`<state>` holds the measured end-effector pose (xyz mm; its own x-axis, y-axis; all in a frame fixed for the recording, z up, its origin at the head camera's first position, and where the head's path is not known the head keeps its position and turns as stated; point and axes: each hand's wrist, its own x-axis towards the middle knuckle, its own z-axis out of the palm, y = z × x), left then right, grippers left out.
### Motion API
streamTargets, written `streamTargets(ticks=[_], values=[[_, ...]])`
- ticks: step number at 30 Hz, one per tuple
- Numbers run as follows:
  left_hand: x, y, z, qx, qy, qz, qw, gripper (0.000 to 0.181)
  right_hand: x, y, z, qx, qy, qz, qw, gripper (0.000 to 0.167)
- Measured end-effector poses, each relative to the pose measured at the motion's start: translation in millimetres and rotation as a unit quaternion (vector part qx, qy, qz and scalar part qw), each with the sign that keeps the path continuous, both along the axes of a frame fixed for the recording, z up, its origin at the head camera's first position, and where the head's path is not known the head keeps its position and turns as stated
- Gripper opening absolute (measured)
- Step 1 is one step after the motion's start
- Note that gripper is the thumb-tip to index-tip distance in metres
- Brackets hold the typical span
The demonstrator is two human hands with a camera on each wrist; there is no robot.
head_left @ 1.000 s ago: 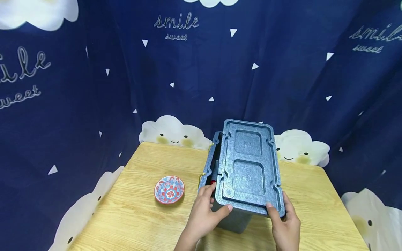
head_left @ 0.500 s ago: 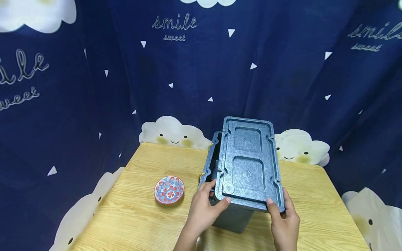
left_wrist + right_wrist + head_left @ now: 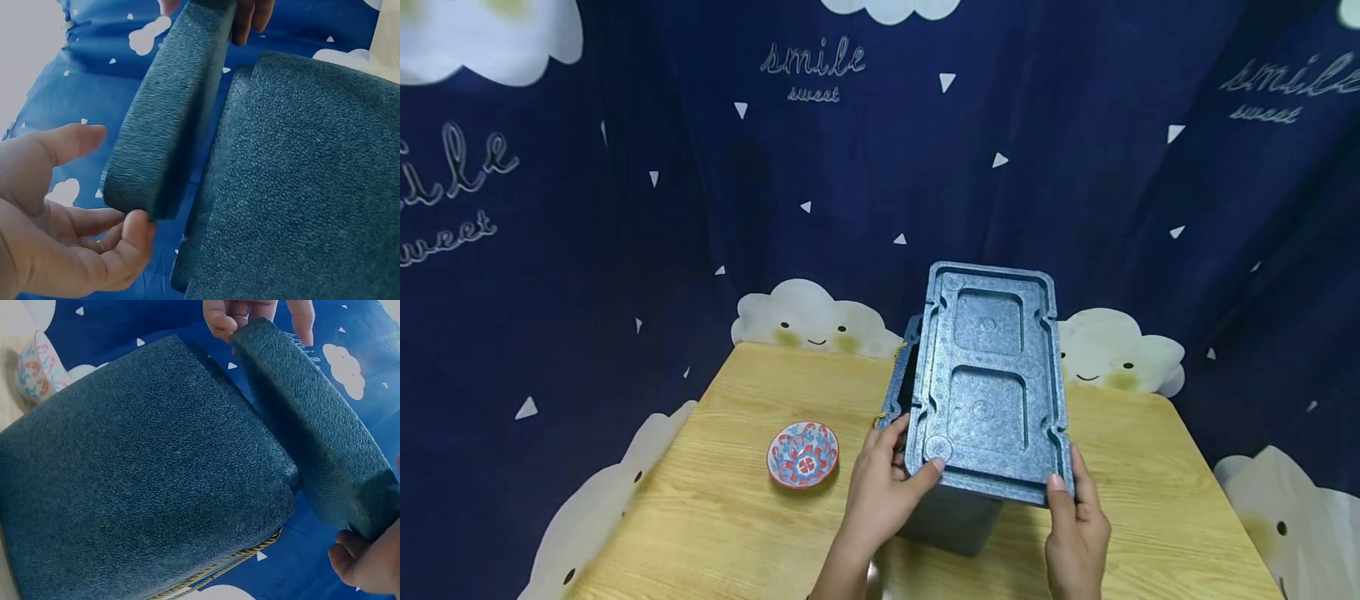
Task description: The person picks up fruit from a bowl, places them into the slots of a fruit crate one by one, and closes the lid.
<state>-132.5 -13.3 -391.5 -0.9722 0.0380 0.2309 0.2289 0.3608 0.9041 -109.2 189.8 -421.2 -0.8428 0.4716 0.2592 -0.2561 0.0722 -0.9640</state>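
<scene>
A grey-blue foam lid (image 3: 988, 375) is raised off the foam box (image 3: 955, 521) beneath it, with a gap between the two in both wrist views. My left hand (image 3: 880, 492) holds the lid's near left corner, fingers below and thumb at the top edge. At the near right corner my right hand (image 3: 1077, 533) grips it, thumb on top and fingers underneath. In the left wrist view the left fingers (image 3: 134, 240) support the corner from below. Most of the box's inside is hidden by the lid; a dark strip of opening shows along the left.
A small bowl (image 3: 803, 455) with a red and blue pattern stands on the wooden table (image 3: 700, 517), left of the box. Yellow-black cord (image 3: 219, 569) runs along the box's side. A dark blue curtain (image 3: 850, 167) hangs behind the table.
Both hands have lifted the lid higher and shifted it slightly left, so its near edge stands farther above the box. The bowl and box have stayed put.
</scene>
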Motion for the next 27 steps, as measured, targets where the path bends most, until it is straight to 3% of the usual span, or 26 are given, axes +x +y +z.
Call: streamTargets(ticks=[6,14,22,27], values=[[0.8,1.2,1.7,0.011,-0.018,-0.017,0.9996,0.068,1.4,1,0.5,-0.019,0.030,0.012,0.9993,0.045],[3.0,3.6,0.7,0.013,0.007,-0.013,0.9998,0.069,2.8,4,1.8,0.017,-0.009,0.017,0.9997,0.053],[5.0,7.0,-3.7,0.008,0.022,-0.007,0.9997,0.067,5.7,3,9.3,0.028,-0.043,-0.029,0.9983,0.049],[3.5,7.2,-3.0,0.025,0.011,-0.008,0.9996,0.068,6.0,3,17.7,0.018,-0.050,-0.029,0.9981,0.050]])
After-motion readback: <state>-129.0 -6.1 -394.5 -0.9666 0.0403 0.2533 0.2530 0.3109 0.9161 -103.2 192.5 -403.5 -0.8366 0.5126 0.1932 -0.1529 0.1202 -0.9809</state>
